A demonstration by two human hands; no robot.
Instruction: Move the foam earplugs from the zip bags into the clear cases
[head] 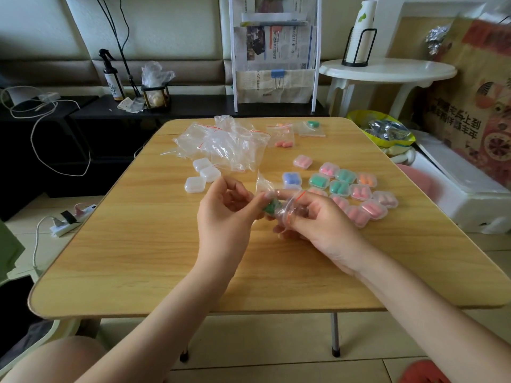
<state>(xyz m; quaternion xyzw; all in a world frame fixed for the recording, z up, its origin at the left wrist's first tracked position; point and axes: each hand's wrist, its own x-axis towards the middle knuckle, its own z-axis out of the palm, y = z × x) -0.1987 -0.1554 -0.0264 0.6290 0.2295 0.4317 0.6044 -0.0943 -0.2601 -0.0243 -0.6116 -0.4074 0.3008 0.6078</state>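
Small clear zip bag w/ red seal strip (290, 210) held above the light wood table (138, 244), mouth toward L side. Right hand (318, 225) curled round bag body. Left hand (229, 208) thumb + forefinger pinch the green foam earplugs (269, 208) at the bag mouth, just L of R fingers. Plugs' long axis: can't tell. Prob next: pull leftward, out of bag. Empty clear square cases (203, 174) lie beyond L hand, nearer it than R.

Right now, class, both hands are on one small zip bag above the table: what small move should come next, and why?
Probably pull the green earplugs clear of the zip bag: the left hand pinches them at its mouth, the right hand holds the bag, and empty cases wait nearby.
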